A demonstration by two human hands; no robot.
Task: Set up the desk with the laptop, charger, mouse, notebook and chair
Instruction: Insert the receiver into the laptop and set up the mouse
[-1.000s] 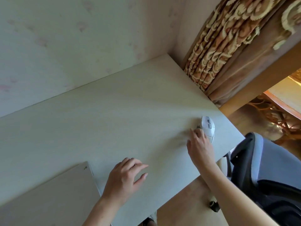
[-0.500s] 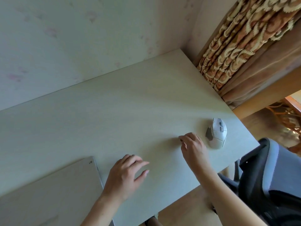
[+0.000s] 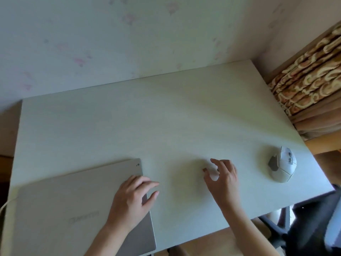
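Nearest the viewer, the closed laptop [image 3: 79, 211] lies flat at the front left of the desk [image 3: 166, 117], its long axis running roughly along the front edge, and a pale cable [image 3: 4, 205], probably the charger lead, curves off the left edge beside it. The left hand [image 3: 132, 198] rests on the lid near the laptop's right edge, fingers loosely spread and fairly straight, the fingertips reaching just past that edge toward the bare desk; it grips nothing. The right hand [image 3: 224, 179] hovers over the bare desk to the right of the laptop, fingers spread and lightly bent with nothing between them; the blur there hides whether the tips touch the surface. The coming move looks to turn on the laptop, likely opening it or sliding it toward the middle: its right edge lies under the left hand and to the left of the right hand, so the left hand is much the nearer. Further right, the white mouse [image 3: 282, 164] sits near the desk's right end, apart from the right hand, its long axis pointing toward the wall [image 3: 129, 34]. The dark chair [image 3: 313, 224] stands off the desk's front right corner, not pushed in. No notebook shows. A patterned curtain [image 3: 310, 80] hangs at the far right
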